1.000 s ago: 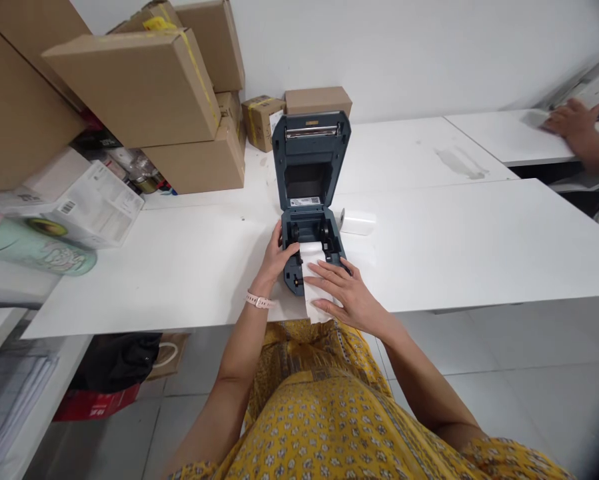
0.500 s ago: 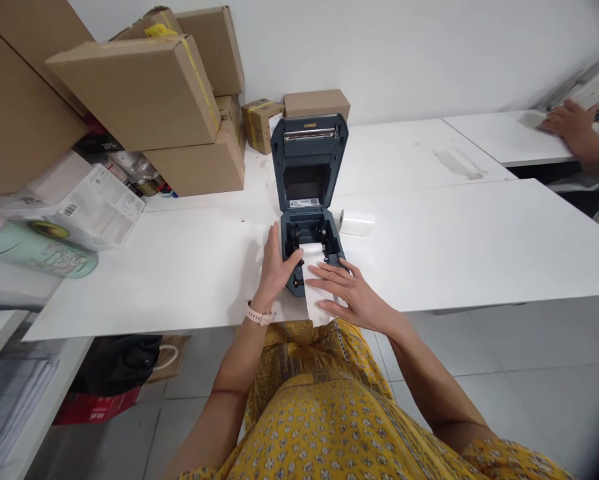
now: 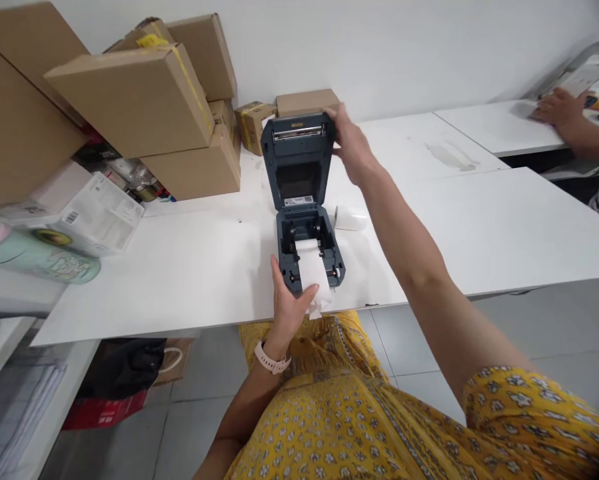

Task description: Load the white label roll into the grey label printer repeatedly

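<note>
A dark blue-grey label printer (image 3: 282, 233) sits on the white table with its lid (image 3: 299, 150) raised. From a small roll inside it, a white paper strip (image 3: 313, 263) runs forward over the front edge. My left hand (image 3: 290, 308) is at the printer's front left corner. Its thumb presses on the strip near the front, and its fingers lie along the printer's left side. My right hand (image 3: 350, 143) grips the lid's upper right edge, some fingertips hidden behind it. Right of the printer lies another white paper roll (image 3: 350, 218).
Cardboard boxes (image 3: 129, 100) are stacked at the back left, with smaller ones behind the printer. A white product box (image 3: 96, 213) and a mint-green bottle (image 3: 34, 253) stand at the left. Another person's hand (image 3: 562, 108) rests on the far right table (image 3: 514, 133).
My right hand has left the paper strip and moved up to the raised lid. My left hand has slid forward along the printer, its thumb now on the strip's front end.
</note>
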Action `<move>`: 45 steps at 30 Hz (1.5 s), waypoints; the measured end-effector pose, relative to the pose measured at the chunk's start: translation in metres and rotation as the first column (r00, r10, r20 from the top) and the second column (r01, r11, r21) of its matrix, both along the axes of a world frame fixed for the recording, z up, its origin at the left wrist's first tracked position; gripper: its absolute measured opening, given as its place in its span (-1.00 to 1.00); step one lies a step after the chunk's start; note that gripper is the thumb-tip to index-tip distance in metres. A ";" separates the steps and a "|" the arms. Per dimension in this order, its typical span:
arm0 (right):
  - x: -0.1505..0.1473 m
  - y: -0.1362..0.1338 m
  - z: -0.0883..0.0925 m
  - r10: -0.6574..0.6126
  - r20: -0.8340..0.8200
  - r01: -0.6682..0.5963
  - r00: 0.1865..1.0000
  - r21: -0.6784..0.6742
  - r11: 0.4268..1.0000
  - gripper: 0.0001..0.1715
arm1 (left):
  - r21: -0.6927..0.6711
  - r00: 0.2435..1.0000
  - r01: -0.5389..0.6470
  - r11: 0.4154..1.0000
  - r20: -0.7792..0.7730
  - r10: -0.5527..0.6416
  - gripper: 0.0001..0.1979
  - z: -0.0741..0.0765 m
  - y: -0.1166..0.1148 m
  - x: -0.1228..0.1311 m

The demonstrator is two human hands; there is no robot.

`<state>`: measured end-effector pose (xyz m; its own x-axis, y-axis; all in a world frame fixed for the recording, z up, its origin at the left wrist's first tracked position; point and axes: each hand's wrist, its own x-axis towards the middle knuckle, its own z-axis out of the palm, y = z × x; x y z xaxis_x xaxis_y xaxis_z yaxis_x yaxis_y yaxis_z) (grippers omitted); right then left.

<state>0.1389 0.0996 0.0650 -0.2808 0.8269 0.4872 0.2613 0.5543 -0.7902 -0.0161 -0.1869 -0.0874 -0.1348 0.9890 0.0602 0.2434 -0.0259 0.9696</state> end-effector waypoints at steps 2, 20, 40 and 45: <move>-0.007 -0.011 -0.004 -0.030 -0.007 0.031 1.000 0.059 0.998 -0.18 | -0.001 0.995 -0.102 0.995 -0.006 0.102 0.21 -0.003 -0.003 0.004; 0.023 -0.231 -0.160 -0.192 0.059 0.163 0.980 0.321 0.933 -0.46 | 0.192 0.986 -0.164 0.968 0.021 0.163 0.22 -0.020 -0.017 0.014; -0.007 -0.222 -0.156 -0.262 -0.155 0.293 0.953 0.235 0.927 -0.60 | 0.218 0.969 -0.226 0.949 0.153 0.195 -0.16 0.007 0.024 0.006; 0.003 -0.222 -0.156 -0.208 -0.097 0.226 0.973 0.248 0.942 -0.57 | 0.033 0.878 -0.464 0.885 0.151 0.454 -0.49 -0.005 -0.026 0.004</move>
